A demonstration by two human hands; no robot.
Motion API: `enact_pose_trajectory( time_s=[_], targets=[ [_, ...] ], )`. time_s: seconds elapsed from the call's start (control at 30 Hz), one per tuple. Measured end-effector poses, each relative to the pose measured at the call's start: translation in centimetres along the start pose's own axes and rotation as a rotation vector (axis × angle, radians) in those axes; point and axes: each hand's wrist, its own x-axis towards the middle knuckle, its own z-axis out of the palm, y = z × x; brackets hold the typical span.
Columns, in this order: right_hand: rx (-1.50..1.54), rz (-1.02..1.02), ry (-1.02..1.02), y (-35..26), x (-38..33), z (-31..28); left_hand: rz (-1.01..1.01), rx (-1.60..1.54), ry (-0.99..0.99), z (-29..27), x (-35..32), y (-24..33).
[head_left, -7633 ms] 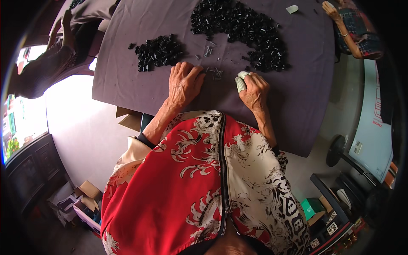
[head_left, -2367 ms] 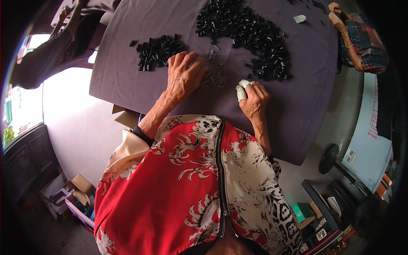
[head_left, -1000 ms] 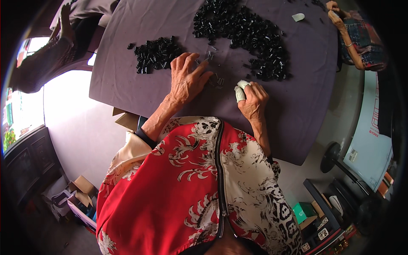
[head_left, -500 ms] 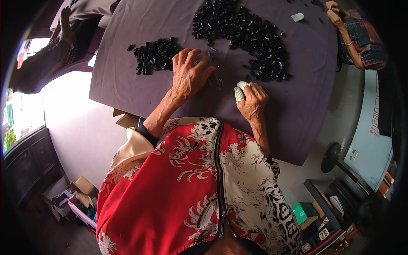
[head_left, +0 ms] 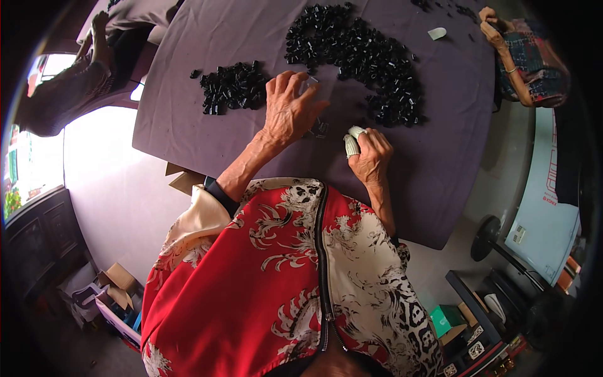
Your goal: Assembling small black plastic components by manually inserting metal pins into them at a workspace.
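Observation:
My left hand [head_left: 287,112] reaches over the purple-grey tablecloth [head_left: 213,138], its fingers apart and thumb stretched out. A small clear piece [head_left: 311,81] shows by its fingertips. More small clear pieces [head_left: 319,130] lie below the thumb, partly in shadow. My right hand [head_left: 372,154] rests closer to me with curled fingers. Pale ribbed finger covers [head_left: 352,146] sit on two of its digits; whatever those digits may pinch is hidden. Left of my left hand is a smaller heap of short glossy black pieces [head_left: 229,88]. A larger, curved heap of black pieces [head_left: 392,69] spreads beyond both hands.
A white chip-like object [head_left: 437,33] lies at the far right of the table. Another person's hands [head_left: 493,28] are at the right edge, and a further person's arm [head_left: 100,44] is at upper left. Boxes [head_left: 122,283] stand on the floor at lower left.
My left hand has shifted slightly right and toward me, over the clear pieces. My right hand stays nearly in place. The whole view has tilted a little.

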Motion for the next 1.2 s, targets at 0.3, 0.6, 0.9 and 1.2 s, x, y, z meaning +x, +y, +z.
enact_pose_trajectory(
  time_s=[0.3,0.6,0.9,1.2],
  targets=[
    [0.029,-0.005,0.024,-0.2,0.4,-0.3,0.008,-0.039,0.038,0.5,1.3,1.2],
    [0.031,-0.052,0.144,-0.2,0.2,0.3,0.166,-0.285,0.063,-2.1,3.1,7.8],
    [0.103,-0.098,0.1,0.9,-0.3,0.9,0.286,-0.499,-0.085,-1.7,-2.9,9.4],
    [-0.012,-0.01,0.006,0.1,0.3,0.8,-0.143,-0.326,-0.115,-5.2,-6.8,3.4]
  ],
)
